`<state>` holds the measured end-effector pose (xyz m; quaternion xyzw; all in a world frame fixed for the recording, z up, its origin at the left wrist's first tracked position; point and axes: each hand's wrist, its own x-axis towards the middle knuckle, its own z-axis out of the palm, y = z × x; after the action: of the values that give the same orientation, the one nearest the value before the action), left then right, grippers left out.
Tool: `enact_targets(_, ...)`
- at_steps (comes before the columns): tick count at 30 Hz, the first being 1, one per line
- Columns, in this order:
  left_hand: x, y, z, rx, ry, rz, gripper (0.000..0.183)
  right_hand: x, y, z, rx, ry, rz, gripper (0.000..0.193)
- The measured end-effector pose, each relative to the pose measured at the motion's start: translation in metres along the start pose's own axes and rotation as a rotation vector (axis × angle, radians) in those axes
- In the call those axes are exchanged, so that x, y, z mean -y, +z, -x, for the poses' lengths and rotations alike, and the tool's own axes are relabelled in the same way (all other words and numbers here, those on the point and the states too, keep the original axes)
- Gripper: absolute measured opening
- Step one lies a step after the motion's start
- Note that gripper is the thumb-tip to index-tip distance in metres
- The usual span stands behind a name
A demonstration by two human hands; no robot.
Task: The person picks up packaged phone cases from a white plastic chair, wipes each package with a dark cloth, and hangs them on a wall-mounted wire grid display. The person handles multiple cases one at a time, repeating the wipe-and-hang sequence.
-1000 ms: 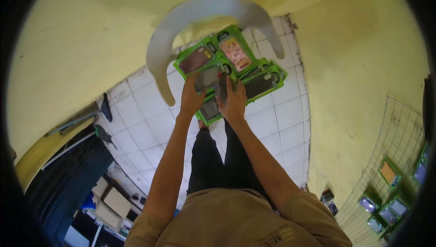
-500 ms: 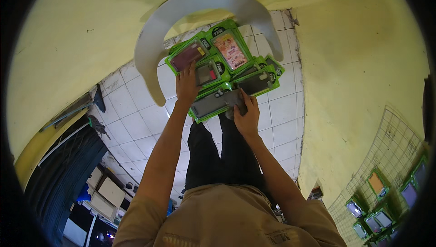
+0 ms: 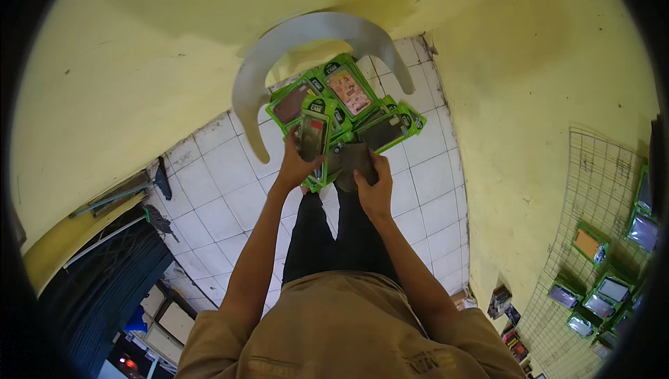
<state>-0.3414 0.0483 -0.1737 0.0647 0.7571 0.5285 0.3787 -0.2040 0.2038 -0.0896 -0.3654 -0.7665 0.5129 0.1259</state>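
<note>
My left hand (image 3: 298, 167) grips a green-edged phone case package (image 3: 313, 135) by its sides, raised and turned nearly upright in front of me. In my right hand (image 3: 375, 187) is a grey cloth (image 3: 352, 166), bunched between thumb and fingers right beside that package. Behind both hands lies a pile of similar packages: one with a pink patterned case (image 3: 348, 92), a purplish one (image 3: 293, 105) to its left, and a dark one (image 3: 383, 133) to the right. Another package under the cloth and the held package is mostly covered.
A pale plastic chair back (image 3: 317, 25) curves around the pile, close to the yellow wall (image 3: 174, 23). White floor tiles (image 3: 223, 163) lie below. At right, a wire rack (image 3: 557, 267) carries several packaged cases (image 3: 591, 243). A broom head (image 3: 162, 180) leans at far left.
My left hand has lifted a phone case package off the pile and brought it nearer to me. The cloth in my right hand has spread out wider, next to the package.
</note>
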Motion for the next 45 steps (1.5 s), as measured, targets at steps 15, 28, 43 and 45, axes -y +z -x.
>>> enact_targets(15,-0.171,-0.062,0.202,0.372,0.228,1.478,0.062,0.26,0.02,0.104,0.139,-0.785,0.27,0.052)
enact_targets(28,-0.202,-0.115,0.264,0.34,0.357,1.34,0.086,0.267,-0.066,0.188,0.704,-0.501,0.105,0.035)
enact_targets(43,-0.182,-0.047,0.286,0.154,0.482,1.395,0.072,0.237,-0.062,0.193,0.51,-0.984,0.224,0.046)
enact_targets(45,-0.188,-0.031,0.28,0.11,0.429,1.398,0.074,0.222,-0.096,0.202,0.556,-0.953,0.249,0.048)
